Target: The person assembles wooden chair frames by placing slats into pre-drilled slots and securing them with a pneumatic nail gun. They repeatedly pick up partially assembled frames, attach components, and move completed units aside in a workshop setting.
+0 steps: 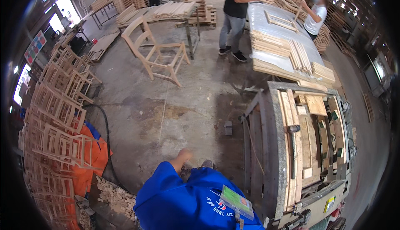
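My left hand point(184, 154) hangs just past the blue sleeve, low in the middle of the view, above the concrete floor. Its fingers are too small and turned away to make out, and nothing shows sticking out of it. My right hand is out of view. A bare wooden chair frame point(151, 56) without a seat stands on the floor ahead, a little to the left, apart from my hand. Close on my right is a clamping machine point(273, 140) with a metal frame, holding wooden boards point(287, 151).
Stacked chair frames point(62, 109) line the left, beside an orange tarp point(98, 155), wood scraps point(114, 196) and a black hose point(107, 136). Two people stand at a table point(260, 19) of wooden parts, far right. A small grey block point(228, 128) lies near the machine.
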Demonstrator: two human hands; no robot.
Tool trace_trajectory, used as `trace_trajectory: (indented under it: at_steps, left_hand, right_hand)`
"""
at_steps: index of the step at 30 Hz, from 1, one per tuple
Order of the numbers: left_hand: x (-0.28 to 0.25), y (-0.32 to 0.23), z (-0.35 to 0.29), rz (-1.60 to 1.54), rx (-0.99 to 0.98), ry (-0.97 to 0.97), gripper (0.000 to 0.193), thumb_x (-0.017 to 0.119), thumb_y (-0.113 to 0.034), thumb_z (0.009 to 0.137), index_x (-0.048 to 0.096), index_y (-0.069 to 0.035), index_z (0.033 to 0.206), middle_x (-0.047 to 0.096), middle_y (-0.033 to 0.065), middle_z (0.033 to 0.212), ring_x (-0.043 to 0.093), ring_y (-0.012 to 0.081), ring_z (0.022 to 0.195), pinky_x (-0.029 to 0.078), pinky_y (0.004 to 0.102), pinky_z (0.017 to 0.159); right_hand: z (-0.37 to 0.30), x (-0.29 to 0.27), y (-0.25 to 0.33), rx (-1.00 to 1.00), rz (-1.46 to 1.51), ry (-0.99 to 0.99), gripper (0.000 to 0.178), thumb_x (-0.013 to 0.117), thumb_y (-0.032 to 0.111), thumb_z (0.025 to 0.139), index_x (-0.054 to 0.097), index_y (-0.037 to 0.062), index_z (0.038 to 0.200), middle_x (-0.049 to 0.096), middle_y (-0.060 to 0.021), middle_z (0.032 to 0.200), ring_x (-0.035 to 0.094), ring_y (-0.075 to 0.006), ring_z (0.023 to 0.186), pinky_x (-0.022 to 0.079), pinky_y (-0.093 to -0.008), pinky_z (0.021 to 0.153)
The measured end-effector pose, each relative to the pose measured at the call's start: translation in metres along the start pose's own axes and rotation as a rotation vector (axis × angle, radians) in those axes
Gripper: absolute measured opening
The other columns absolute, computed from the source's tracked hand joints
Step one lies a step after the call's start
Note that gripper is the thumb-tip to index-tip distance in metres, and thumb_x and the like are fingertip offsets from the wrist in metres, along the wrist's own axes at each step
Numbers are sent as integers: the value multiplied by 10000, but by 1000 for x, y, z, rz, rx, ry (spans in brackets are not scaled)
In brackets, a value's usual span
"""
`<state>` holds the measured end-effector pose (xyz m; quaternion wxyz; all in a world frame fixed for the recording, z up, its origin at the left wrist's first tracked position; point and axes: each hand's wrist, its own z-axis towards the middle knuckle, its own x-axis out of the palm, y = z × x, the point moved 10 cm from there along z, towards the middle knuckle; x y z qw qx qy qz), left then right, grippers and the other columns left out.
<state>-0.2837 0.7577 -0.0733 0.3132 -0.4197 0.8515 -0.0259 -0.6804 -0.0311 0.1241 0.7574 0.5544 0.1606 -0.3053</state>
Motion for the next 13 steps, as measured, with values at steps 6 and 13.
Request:
trace_trajectory:
  at_steps: [6,13]
  left_hand:
    - [-92,24,26,-497,-23,-215,446,717,-323,858,729,-38,1201,769,188,1112,756,320,1004,593,412,800]
    - [-123,56,48,-675,52,-223,456,712,-340,888,718,-39,1230,770,162,1044,740,308,917,583,417,801]
  right_hand:
    - [-233,223,161,135,316,1088,272,555,245,1060,608,103,1287,621,-25,861,570,-63,672,456,-217,519]
    - [-521,326,255,-241,-224,1982,267,665,190,1015,647,43,1237,685,-69,843,649,-150,635,529,-297,509]
